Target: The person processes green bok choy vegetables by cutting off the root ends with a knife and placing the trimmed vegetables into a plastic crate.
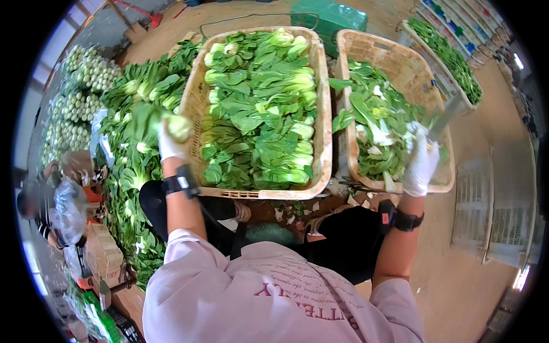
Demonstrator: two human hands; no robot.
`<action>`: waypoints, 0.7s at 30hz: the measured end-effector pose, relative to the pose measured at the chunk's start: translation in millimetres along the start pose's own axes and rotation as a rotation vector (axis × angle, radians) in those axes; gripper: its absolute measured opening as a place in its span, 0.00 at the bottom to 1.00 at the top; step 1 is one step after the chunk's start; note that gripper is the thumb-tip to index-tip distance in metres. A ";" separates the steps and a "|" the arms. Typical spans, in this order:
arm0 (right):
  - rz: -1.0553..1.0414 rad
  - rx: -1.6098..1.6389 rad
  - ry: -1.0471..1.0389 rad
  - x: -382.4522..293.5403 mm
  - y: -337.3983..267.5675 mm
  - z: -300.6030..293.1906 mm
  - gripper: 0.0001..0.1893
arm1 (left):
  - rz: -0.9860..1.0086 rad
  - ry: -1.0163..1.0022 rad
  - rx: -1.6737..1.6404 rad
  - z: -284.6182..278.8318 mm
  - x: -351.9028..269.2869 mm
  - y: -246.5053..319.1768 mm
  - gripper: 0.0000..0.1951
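My left hand (171, 141), in a white glove, holds a head of bok choy (178, 127) by the left rim of a plastic crate (325, 141). Rows of bok choy heads (257, 111) fill much of that crate. A loose heap of bok choy (128, 167) lies to its left. Gloved too, my right hand (420, 160) grips a blurred knife (447, 116) whose blade points up and to the right. It is over a second plastic crate (354, 141) with loose leaves and trimmings (377, 128) inside. The knife's handle is mostly hidden by my fingers.
Bagged bok choy (77, 107) is stacked at the far left, above another person (43, 201) beside a cardboard box (103, 255). A green container (334, 21) stands behind the crates. Another crate of greens (450, 68) is at the upper right. Scraps (291, 214) litter the floor between my feet.
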State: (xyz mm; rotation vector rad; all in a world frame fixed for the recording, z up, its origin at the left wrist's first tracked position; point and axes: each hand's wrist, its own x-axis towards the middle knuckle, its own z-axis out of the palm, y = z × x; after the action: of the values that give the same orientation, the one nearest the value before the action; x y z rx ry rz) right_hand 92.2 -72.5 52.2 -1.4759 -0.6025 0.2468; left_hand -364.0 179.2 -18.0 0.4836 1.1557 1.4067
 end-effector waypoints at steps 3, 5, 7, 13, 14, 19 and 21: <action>0.055 0.065 -0.018 0.1 -7.7 -7.4 0.11 | 0.177 0.239 -0.230 -82.6 29.4 48.7 0.26; 0.021 0.186 -0.004 -2.7 -6.5 -10.0 0.11 | 0.225 0.367 -0.339 -89.9 12.6 65.4 0.28; 0.022 0.163 0.000 -4.5 -5.4 -7.2 0.11 | 0.171 0.383 -0.349 -86.0 5.6 70.8 0.32; 0.033 0.220 -0.004 1.6 -1.7 13.5 0.14 | 0.231 -0.402 0.238 86.0 15.1 -2.4 0.25; 0.050 0.211 -0.022 3.9 -0.2 11.6 0.14 | 0.177 -0.453 0.320 134.6 7.6 -23.6 0.23; 0.131 0.153 -0.081 8.7 6.2 22.6 0.10 | 0.574 -0.872 1.217 267.3 59.2 -154.2 0.22; 0.203 0.123 -0.118 14.1 18.4 18.7 0.11 | 0.498 -0.741 1.777 288.9 65.9 -195.5 0.34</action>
State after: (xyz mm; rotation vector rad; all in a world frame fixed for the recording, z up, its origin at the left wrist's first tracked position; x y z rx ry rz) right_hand 97.9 -47.4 37.2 -1.4101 -0.5217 0.5231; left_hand -38.9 306.1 -83.1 2.3751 1.3901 0.0459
